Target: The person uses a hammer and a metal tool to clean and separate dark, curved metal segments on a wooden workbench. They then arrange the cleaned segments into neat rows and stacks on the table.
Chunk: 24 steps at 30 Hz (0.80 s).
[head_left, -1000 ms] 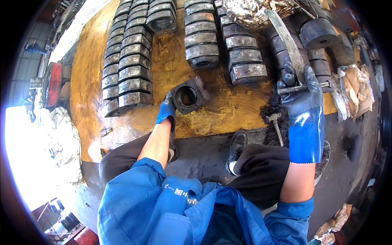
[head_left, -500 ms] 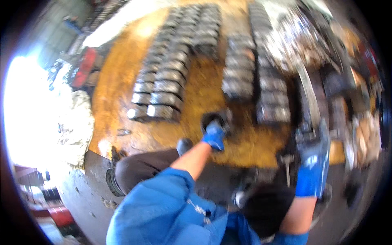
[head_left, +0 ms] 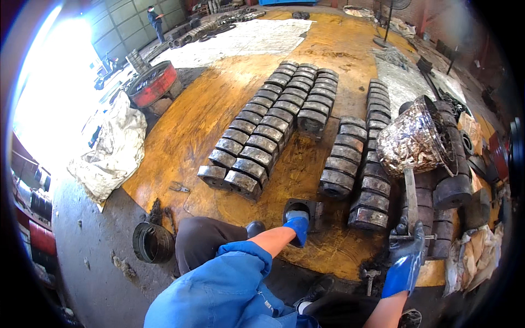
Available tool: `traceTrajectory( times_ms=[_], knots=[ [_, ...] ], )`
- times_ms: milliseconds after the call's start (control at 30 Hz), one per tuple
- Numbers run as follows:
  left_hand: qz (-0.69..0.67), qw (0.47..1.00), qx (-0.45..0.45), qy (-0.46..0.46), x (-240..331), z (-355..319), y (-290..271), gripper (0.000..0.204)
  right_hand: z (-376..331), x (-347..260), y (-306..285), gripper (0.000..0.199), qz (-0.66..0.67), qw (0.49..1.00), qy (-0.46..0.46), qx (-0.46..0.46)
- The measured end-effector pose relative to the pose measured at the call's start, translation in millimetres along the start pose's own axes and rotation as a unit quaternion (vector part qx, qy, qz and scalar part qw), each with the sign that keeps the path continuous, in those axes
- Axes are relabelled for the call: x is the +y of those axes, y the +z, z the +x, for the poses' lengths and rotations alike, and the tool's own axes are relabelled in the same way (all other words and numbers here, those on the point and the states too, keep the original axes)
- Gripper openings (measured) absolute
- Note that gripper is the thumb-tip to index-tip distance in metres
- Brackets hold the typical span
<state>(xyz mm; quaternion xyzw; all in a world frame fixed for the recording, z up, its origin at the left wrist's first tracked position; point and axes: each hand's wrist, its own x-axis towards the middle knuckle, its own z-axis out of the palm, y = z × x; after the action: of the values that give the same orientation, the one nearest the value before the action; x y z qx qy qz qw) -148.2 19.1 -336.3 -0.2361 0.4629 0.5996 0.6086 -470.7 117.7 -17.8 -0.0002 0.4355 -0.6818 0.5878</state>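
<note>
My left hand (head_left: 297,225), in a blue and grey glove, reaches into the round bore of a dark square metal block (head_left: 314,212) on the floor just ahead of my knees. It seems closed on the block's rim, though the fingertips are hidden in the bore. At the right, my right hand (head_left: 406,261), gloved alike, is wrapped round a long flat metal tool (head_left: 410,199) with a thin crossbar near the grip. The tool points away from me, its far end against the outside of a stained bucket (head_left: 410,139) in this view. A hammer (head_left: 371,279) lies beside my right wrist.
Rows of similar metal blocks (head_left: 254,145) stand ahead, with more rows (head_left: 343,156) to their right. Pliers (head_left: 179,187) and a black ring-shaped can (head_left: 152,242) lie left. A white sack (head_left: 112,147), a red drum (head_left: 153,87) and a distant person (head_left: 155,23) are farther off.
The view has tilted up and sharpened, showing more of the far floor. My left hand stays at the block's bore, and the right still grips the flat tool.
</note>
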Motion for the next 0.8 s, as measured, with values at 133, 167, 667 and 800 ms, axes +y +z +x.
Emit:
traceTrajectory(
  times_ms=[133, 167, 667, 800],
  knots=[
    [0.082, 0.945, 0.309, -0.072, 42, -72, 20, 0.027, 6, -19, -12, 0.051, 0.04, 0.998, 0.022, -0.035],
    [0.19, 0.813, 0.547, -0.067, 95, -125, 49, 0.034, 4, -45, -35, 0.05, 0.105, 0.991, 0.038, -0.077],
    [-0.431, 0.636, 0.506, 0.392, 13, -251, 74, 0.017, -39, -9, 26, 0.035, 0.207, 0.96, -0.111, -0.153],
    [-0.193, 0.57, 0.573, 0.557, 54, -284, 117, 0.026, -14, 10, 28, 0.035, 0.214, 0.932, -0.153, -0.248]
  ],
)
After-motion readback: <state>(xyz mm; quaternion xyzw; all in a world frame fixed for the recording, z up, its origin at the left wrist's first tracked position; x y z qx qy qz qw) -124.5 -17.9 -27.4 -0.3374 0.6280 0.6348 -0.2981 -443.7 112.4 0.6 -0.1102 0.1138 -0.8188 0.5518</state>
